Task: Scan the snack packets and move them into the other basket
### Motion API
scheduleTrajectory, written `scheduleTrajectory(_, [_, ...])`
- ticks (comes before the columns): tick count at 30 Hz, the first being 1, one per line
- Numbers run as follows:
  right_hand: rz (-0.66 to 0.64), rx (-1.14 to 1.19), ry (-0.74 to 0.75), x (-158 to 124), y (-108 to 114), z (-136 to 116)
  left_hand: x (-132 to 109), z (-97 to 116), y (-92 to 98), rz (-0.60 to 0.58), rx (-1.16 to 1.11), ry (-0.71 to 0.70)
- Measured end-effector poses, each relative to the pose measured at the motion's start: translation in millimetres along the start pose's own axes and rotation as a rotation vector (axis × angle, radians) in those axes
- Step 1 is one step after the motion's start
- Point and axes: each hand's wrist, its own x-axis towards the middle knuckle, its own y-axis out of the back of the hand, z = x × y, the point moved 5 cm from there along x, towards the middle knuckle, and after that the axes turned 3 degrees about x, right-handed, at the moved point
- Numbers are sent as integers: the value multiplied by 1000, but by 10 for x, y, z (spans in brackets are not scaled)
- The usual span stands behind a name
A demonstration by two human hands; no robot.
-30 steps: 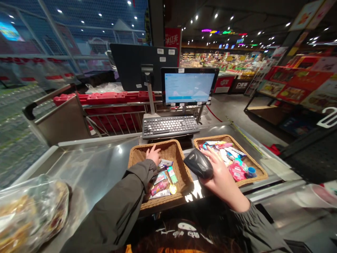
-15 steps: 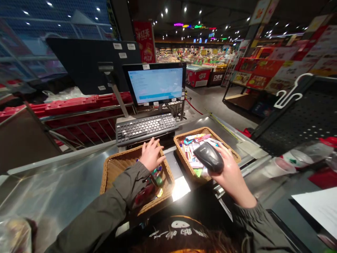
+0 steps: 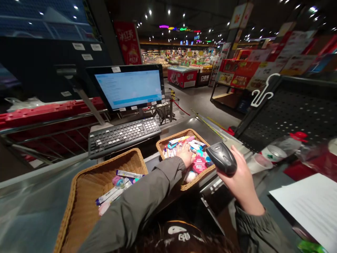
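Note:
In my right hand [image 3: 240, 177] is a black barcode scanner [image 3: 222, 158], its head pointing left over the near right edge of the right wicker basket [image 3: 158, 147]. My left hand [image 3: 185, 154] reaches into that basket, fingers spread and touching the small packets there; the undersides of the fingers are hidden. Among the goods are a round red package [image 3: 199, 164], a white rounded item [image 3: 191, 176] and several slim sticks. Under my left forearm stands the left wicker basket [image 3: 76, 196], holding several slim packets [image 3: 112, 193] and small colourful items. My sleeve hides part of it.
A black keyboard [image 3: 125, 135] and a lit monitor [image 3: 129, 88] stand behind the baskets. At right are paper cups [image 3: 259, 163], white sheets [image 3: 306, 207] and a black perforated panel [image 3: 295, 109] with a white hanger [image 3: 264, 91]. A metal cart [image 3: 58, 130] borders the left.
My left hand has moved right, from above the left basket into the right one. My right hand still holds the scanner, now a little further right. The view has turned right.

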Motion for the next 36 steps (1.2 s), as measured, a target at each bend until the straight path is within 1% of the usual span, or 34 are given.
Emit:
scheduleTrajectory(3, [5, 10, 0, 9, 26, 76, 181, 66, -222, -36, -40, 34])
scheduleTrajectory(5, [7, 12, 5, 11, 40, 121, 231, 66, -302, -44, -54, 63])
scheduleTrajectory(7, [1, 17, 6, 11, 39, 149, 253, 51, -322, -32, -66, 83])
scheduleTrajectory(9, [-4, 27, -12, 17, 27, 161, 259, 34, -302, -31, -95, 101])
scheduleTrajectory(12, [-6, 53, -28, 42, 2, 145, 233, 34, -206, -53, -140, 108])
scheduleTrajectory(14, [-1, 62, -14, 64, -7, 118, 173, 32, -55, -20, -144, 98])
scheduleTrajectory(16, [12, 62, 12, 83, -7, 84, 64, 2, 186, 60, -130, 80])
scheduleTrajectory(18, [35, 60, 49, 94, -2, 36, -99, -70, 500, 163, -104, 56])
scheduleTrajectory(22, [63, 96, 77, 128, -37, -122, -544, -333, 1195, 367, -49, 79])
scheduleTrajectory(24, [42, 134, 108, 165, -95, -272, -789, -484, 1500, 457, -25, 120])
scheduleTrajectory(26, [-8, 167, 181, 210, -178, -480, -1021, -640, 1744, 512, -18, 177])
scheduleTrajectory(28, [-77, 182, 261, 246, -276, -709, -1232, -802, 1934, 539, -30, 237])
scheduleTrajectory(31, [-151, 206, 361, 275, -417, -1030, -1521, -1049, 2150, 572, -54, 319])
scheduleTrajectory(34, [-177, 227, 432, 282, -536, -1294, -1794, -1282, 2288, 611, -66, 399])
scheduleTrajectory(36, [-193, 227, 465, 277, -613, -1441, -1956, -1411, 2335, 633, -64, 439])
